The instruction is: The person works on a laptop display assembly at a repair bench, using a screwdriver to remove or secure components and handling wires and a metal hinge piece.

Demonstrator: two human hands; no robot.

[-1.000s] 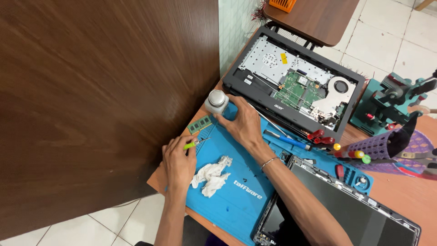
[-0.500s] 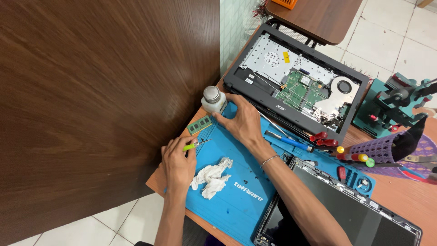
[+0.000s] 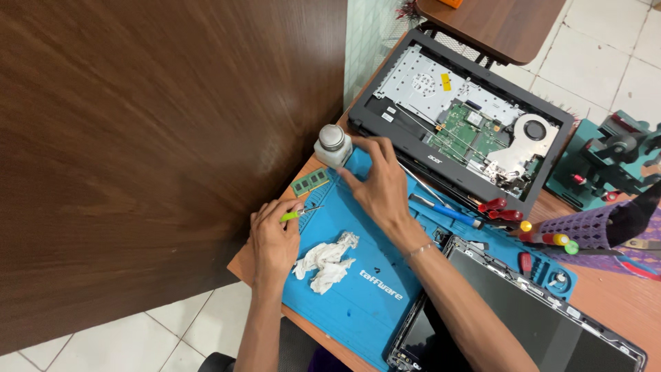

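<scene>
Blue silicone work mat (image 3: 358,303) across the lower centre of the frame, on a brown wooden bench top (image 3: 606,303), both hands over its upper edge. Left hand (image 3: 274,240) at centre left, fingers curled tight in a pinch around a slim tool with a yellow-green handle (image 3: 292,215), metal tip pointing right toward the mat's upper left corner. Right hand (image 3: 377,184) at the centre of the frame, fingers bent and close together, fingertips (image 3: 342,172) against the side of a small white bottle with a metal pump cap (image 3: 332,146); grip on it partly hidden, so whether closed around it or only touching cannot be told. Bottle upright at the mat's top edge, just beside the lower left corner of an opened black laptop base (image 3: 463,134) in the upper right, green circuit board and round fan exposed. Green memory module (image 3: 310,182) flat on the wood just left of the mat, between bottle and left hand. Crumpled white tissue (image 3: 326,260) on the mat, just right of the left hand. Blue-handled screwdriver (image 3: 446,211) right of the right wrist, red-handled drivers (image 3: 501,209) beyond it. Dark screen panel (image 3: 523,310) at lower right, under the right forearm.
</scene>
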